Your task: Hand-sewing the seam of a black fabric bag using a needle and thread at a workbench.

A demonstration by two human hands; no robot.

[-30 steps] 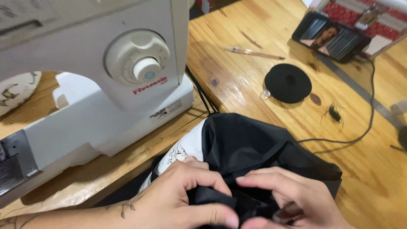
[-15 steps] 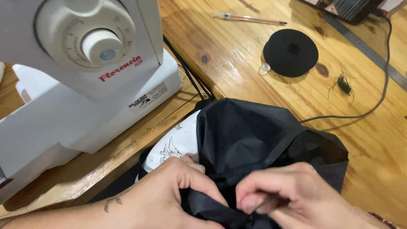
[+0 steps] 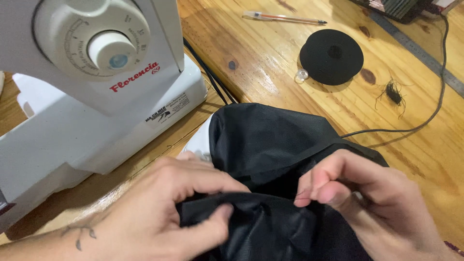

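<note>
A bundle of black fabric (image 3: 275, 145) lies on the wooden table in front of me, over a white printed cloth (image 3: 200, 142) that shows at its left edge. My left hand (image 3: 164, 212) grips a folded edge of the black fabric between thumb and fingers at the lower middle. My right hand (image 3: 367, 203) pinches the same edge just to the right, fingertips close together. The two hands are a few centimetres apart, with the fabric held between them.
A white sewing machine (image 3: 92, 82) with a round dial stands at the left. On the wooden table (image 3: 270, 63) lie a black round spool (image 3: 331, 55), a pen (image 3: 285, 18), a clump of black thread (image 3: 392, 92), a metal ruler (image 3: 415, 48) and a dark cable (image 3: 425, 121).
The view has moved closer and lower over the hands. My right fingers have lifted and now pinch the fabric edge higher, and the fabric between the hands is drawn tighter.
</note>
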